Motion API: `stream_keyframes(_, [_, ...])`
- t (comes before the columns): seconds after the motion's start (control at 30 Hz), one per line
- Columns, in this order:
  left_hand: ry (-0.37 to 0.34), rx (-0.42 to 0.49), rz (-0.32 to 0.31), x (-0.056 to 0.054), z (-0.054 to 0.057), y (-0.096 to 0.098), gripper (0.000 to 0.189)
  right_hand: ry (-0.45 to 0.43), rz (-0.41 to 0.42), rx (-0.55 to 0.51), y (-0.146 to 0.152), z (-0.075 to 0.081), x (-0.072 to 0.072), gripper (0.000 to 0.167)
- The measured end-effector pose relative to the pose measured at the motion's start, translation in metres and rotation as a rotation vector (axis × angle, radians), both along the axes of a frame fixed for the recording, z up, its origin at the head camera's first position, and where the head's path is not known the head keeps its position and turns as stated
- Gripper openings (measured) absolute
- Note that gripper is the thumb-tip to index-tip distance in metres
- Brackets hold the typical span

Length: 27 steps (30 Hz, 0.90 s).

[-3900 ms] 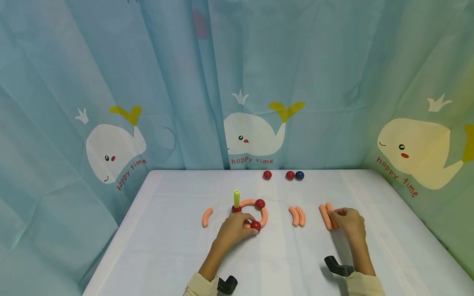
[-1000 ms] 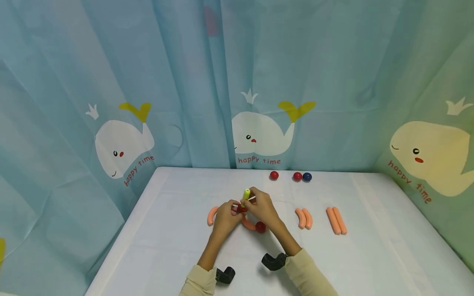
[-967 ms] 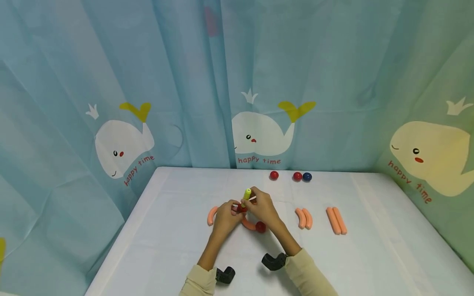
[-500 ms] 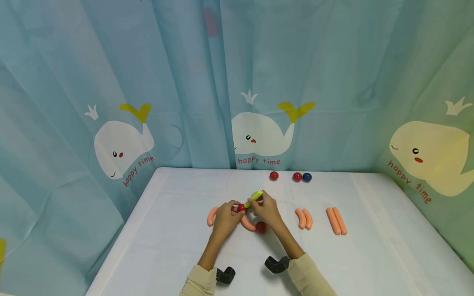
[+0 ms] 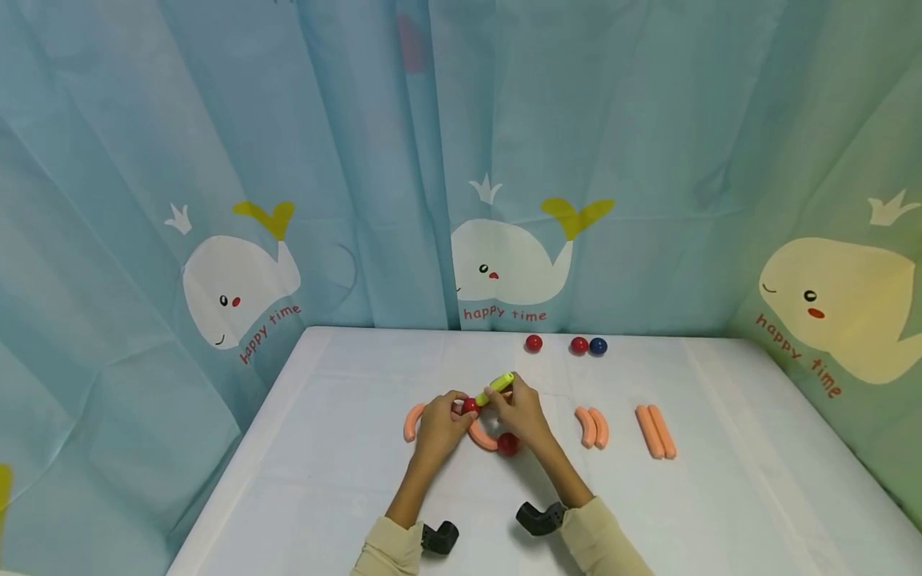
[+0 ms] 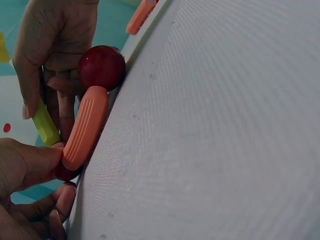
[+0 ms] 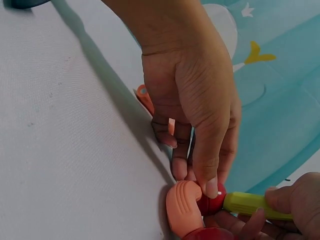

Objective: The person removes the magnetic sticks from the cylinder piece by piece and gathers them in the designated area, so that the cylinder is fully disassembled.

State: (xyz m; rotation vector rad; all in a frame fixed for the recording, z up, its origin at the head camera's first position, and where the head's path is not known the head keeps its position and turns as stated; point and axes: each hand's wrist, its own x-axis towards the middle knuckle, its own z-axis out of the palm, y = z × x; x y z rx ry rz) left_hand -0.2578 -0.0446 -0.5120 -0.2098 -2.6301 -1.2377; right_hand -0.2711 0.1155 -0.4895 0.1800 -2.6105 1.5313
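In the head view my left hand [image 5: 442,428] pinches a red ball [image 5: 471,406] between thumb and fingers. My right hand [image 5: 524,416] grips a yellow-green stick [image 5: 497,387] that slants down to that ball, its lower end against it. A curved orange stick [image 5: 483,436] runs from the held ball to a second red ball [image 5: 507,445] near my right wrist. The left wrist view shows this curved stick [image 6: 87,127] lying close over the white surface, grooved along its length. My right hand hides much of the ring's far side.
Left of my left hand lies another curved orange stick [image 5: 412,422]. To the right are two curved orange sticks [image 5: 591,427] and two straight orange sticks [image 5: 655,431]. Along the back edge sit two red balls [image 5: 534,343] and a blue ball [image 5: 598,346]. A whale-print curtain hangs behind.
My right hand has left the straight sticks and come to the yellow-green stick. That stick, earlier upright, now tilts to the right. My left hand has moved from the front ball to the left one.
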Motion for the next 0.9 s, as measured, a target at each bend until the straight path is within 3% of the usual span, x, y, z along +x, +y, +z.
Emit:
stream_keyframes(0.6, [0.021,0.003,0.0,0.0,-0.002,0.0,0.028,-0.04,-0.032,0.007,0.001,0.01,0.001,0.026])
stream_keyframes(0.9, [0.004,-0.005,-0.004,0.0,-0.001,0.0,0.028,0.001,-0.033,0.002,0.003,0.01,0.002,0.025])
